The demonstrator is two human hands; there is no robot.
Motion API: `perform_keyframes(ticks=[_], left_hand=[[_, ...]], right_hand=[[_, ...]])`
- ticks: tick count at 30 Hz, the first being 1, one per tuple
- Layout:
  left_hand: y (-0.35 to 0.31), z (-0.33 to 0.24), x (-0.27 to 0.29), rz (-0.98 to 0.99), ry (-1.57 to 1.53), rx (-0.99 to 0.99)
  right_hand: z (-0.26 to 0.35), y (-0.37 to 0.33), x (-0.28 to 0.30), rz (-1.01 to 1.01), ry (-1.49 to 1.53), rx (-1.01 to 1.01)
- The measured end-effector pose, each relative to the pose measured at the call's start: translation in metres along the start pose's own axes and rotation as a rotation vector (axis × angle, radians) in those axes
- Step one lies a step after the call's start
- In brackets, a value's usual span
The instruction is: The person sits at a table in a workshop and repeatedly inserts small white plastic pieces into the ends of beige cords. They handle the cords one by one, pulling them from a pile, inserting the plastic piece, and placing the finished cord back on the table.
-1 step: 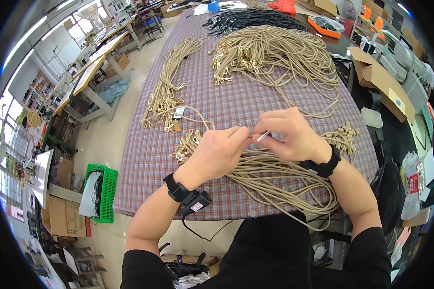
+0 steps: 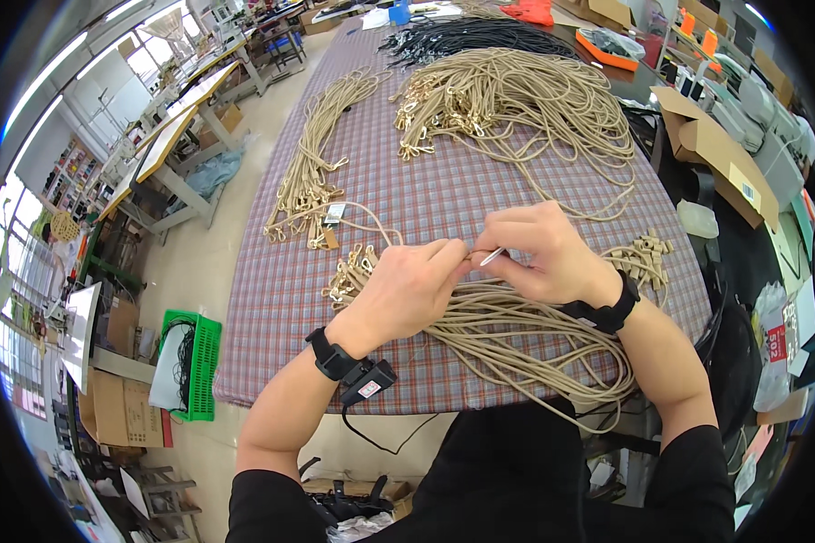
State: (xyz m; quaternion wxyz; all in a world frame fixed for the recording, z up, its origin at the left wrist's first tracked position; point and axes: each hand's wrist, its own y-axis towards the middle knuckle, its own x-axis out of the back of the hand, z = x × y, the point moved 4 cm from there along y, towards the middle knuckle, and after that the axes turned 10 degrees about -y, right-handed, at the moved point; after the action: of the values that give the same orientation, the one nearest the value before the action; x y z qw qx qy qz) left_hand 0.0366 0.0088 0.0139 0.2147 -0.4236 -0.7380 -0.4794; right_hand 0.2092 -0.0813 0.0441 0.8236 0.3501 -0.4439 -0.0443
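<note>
My left hand (image 2: 407,288) is closed, its fingertips pinching a tan rope (image 2: 369,214) that loops in from the left. Close against it, my right hand (image 2: 543,252) is also closed, thumb and finger pinched together. A slim, pale, shiny piece (image 2: 493,256) sticks out between its fingers; its kind is not clear. The fingers hide most of the spot where both hands meet. Beneath them lies a bundle of tan ropes (image 2: 552,348), with gold-coloured metal clips (image 2: 349,274) at its left end. Small tan pieces (image 2: 645,260) are heaped beside my right wrist.
On the checked tablecloth (image 2: 272,335) lie a narrow rope bundle (image 2: 312,149), a large tan rope pile (image 2: 525,90) and black cords (image 2: 480,38). An opened cardboard box (image 2: 720,163) stands at the right. A green crate (image 2: 206,366) sits on the floor at left.
</note>
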Motion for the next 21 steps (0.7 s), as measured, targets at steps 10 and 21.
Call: perform_keyframes(ticks=[10, 21], left_hand=[[0.002, -0.002, 0.003, -0.059, -0.099, 0.069], [0.0, 0.009, 0.012, -0.167, 0.022, 0.118]], right_hand=[[-0.012, -0.001, 0.021, -0.091, 0.087, -0.171], [-0.069, -0.006, 0.057, -0.509, 0.514, -0.364]])
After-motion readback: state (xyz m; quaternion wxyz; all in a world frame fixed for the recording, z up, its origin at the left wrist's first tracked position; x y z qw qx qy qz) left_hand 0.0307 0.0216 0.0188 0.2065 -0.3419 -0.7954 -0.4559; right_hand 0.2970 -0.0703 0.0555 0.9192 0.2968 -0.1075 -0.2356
